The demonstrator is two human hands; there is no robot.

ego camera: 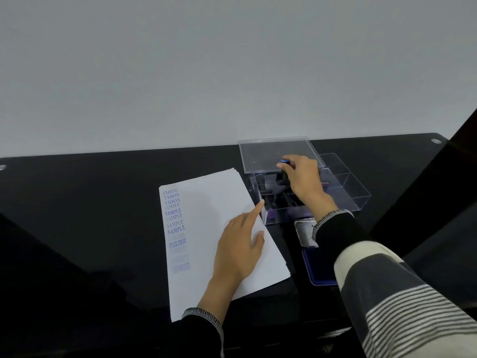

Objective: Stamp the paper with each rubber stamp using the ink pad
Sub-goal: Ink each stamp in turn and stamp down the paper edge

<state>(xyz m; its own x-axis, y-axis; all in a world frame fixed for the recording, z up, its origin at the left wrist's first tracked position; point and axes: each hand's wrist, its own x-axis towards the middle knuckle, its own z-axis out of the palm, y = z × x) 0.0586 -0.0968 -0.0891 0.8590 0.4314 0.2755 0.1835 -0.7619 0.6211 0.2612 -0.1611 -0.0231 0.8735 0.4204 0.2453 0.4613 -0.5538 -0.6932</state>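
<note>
Paper (pixel 211 228), a white stack on the black table (pixel 77 202), carries a column of blue SAMPLE and FAX OUT imprints. Left hand (pixel 238 250) rests on it, fingers loosely spread. Just right of the paper, right hand (pixel 300 179) grips a blue-topped rubber stamp (pixel 284 167) over the clear stamp box (pixel 309 197). Open ink pad (pixel 318 264) lies nearer than the box.

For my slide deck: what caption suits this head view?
Right hand grips a black rubber stamp over the clear plastic box; left hand steadies the white stamped paper.
</note>
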